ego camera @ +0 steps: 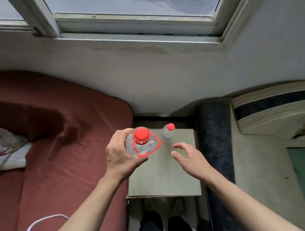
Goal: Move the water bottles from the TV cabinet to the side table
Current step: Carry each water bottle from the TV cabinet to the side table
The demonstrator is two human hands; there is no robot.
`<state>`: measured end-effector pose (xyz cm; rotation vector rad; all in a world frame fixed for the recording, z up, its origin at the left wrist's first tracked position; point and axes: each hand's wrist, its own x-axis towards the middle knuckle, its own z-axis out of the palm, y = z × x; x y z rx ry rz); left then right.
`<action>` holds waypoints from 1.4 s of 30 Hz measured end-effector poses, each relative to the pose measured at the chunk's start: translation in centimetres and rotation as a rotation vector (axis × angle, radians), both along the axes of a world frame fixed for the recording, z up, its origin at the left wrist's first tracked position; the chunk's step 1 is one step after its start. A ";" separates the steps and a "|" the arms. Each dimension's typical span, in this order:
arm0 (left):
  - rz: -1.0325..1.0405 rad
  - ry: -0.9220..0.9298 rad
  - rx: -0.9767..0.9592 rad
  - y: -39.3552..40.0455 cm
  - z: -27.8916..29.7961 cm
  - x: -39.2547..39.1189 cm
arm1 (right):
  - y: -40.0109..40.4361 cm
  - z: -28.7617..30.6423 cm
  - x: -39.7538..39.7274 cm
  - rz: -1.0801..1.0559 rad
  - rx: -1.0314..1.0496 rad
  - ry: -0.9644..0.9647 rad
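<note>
With my left hand (123,156) wrapped in a closed grip around the red-capped bottle (141,142) above the counter (162,177), right hand (190,157) open, I'd lower it upright beside the standing bottle (167,132), clear of the edge.

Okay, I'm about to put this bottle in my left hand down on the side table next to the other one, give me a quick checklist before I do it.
1. Grip: left hand is wrapped around the held bottle: ok.
2. Cap: its red cap looks seated, but tightness cannot be judged: cannot tell.
3. Landing spot: the side table has bare top in front of the standing bottle: ok.
4. Clearance: the standing bottle is upright near the table's far edge, apart from the held one: ok.
5. Right hand: open and empty over the table, partly over the landing area: not ok, move it aside.
6. Table steadiness: cannot tell.
</note>
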<state>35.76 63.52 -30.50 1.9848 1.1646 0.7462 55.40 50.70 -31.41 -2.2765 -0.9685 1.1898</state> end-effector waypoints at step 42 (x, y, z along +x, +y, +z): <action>-0.102 0.207 -0.255 7.4 -15.8 2.1 | 3.5 -5.1 -1.4 0.103 -0.148 -0.374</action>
